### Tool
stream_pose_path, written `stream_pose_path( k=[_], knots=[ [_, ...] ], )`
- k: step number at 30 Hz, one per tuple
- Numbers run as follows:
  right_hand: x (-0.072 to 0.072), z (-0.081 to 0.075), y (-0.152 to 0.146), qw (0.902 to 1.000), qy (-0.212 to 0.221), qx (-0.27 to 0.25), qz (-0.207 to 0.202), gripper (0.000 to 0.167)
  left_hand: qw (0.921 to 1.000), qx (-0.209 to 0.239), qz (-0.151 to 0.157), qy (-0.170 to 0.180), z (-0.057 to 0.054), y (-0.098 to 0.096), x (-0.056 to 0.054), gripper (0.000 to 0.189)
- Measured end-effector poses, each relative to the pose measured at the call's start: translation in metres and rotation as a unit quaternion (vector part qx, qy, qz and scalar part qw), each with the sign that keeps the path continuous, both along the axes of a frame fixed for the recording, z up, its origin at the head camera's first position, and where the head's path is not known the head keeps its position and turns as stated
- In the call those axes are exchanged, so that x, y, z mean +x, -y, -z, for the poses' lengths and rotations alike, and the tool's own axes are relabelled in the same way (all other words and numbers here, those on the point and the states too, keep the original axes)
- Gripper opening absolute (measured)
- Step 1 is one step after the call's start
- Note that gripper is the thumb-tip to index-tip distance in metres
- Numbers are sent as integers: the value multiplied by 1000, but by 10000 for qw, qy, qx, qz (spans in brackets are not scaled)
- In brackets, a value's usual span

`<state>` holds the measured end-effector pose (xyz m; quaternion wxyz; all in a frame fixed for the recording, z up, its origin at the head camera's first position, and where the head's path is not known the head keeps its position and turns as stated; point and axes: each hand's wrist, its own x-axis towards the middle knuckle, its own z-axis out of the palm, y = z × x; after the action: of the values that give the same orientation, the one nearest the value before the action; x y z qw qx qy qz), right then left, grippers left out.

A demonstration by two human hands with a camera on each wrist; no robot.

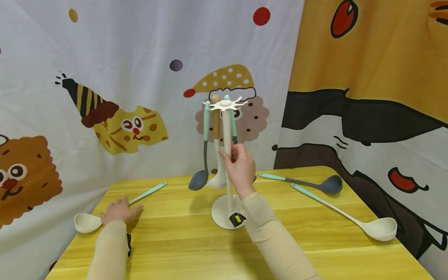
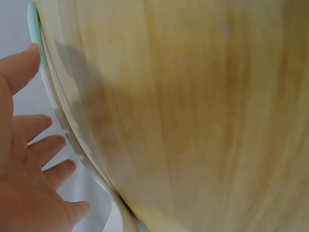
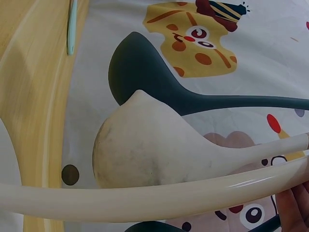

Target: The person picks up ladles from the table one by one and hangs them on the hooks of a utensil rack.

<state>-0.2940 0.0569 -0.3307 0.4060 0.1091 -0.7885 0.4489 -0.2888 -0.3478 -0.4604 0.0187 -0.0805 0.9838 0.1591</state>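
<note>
A white utensil stand with a round base (image 1: 218,219) and a hooked top (image 1: 225,104) stands mid-table. My right hand (image 1: 240,167) grips its pole (image 3: 145,203) partway up, thumb across the front. From the hooks hang a dark grey ladle (image 1: 198,180) with a mint handle, a white ladle (image 3: 145,150) with a tan handle, and another mint-handled utensil (image 1: 233,125), its lower part mostly hidden behind my right hand. At the left my left hand (image 1: 119,212), fingers spread, is over a white ladle (image 1: 86,223) with a mint handle; whether they touch is unclear.
On the right of the wooden table (image 1: 168,241) lie a dark grey ladle (image 1: 330,184) and a white ladle (image 1: 381,229), both mint-handled. A cartoon-printed curtain (image 1: 140,50) hangs right behind the table's far edge.
</note>
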Motion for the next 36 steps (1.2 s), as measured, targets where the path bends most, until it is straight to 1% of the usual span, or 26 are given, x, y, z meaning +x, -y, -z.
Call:
stream_pose_path(
  k=[4, 7, 13, 17, 19, 21, 23, 26, 28, 32, 36],
  knots=[
    [1, -1, 0, 10000, -30, 15, 15, 27, 9998, 55, 57, 154, -4, -1, 2, 89],
    [1, -2, 0, 10000, -45, 9, 6, 27, 9998, 63, 70, 168, -4, 0, 2, 77],
    [1, -2, 1, 10000, -22, 4, 9, 27, 9997, -198, 126, -57, -2, 6, -1, 50],
    [1, -2, 1, 10000, -8, 13, -5, 27, 9997, -159, 105, -179, -4, 6, 2, 29],
    [1, -2, 1, 10000, -11, 23, -19, 27, 9997, -137, 66, -211, -5, 5, 3, 22],
    [1, -2, 0, 10000, -11, 25, -32, 28, 9996, -144, 11, -237, -6, 4, 4, 20],
    [1, -2, 0, 10000, -20, 17, -34, 27, 9994, -175, -38, -290, -7, 4, 4, 23],
    [1, -1, 0, 10000, -39, 5, -36, 27, 9994, -190, -61, -267, -8, 3, 4, 27],
    [2, -1, 0, 10000, -54, 11, -42, 27, 9995, -194, -60, -242, -8, 3, 4, 27],
    [1, -1, 0, 10000, -64, 32, -49, 28, 9996, -129, -72, -238, -7, 4, 2, 17],
    [1, 0, -1, 10000, -43, 29, -23, 28, 9997, -58, -44, -249, -6, 4, 1, 13]
  ],
)
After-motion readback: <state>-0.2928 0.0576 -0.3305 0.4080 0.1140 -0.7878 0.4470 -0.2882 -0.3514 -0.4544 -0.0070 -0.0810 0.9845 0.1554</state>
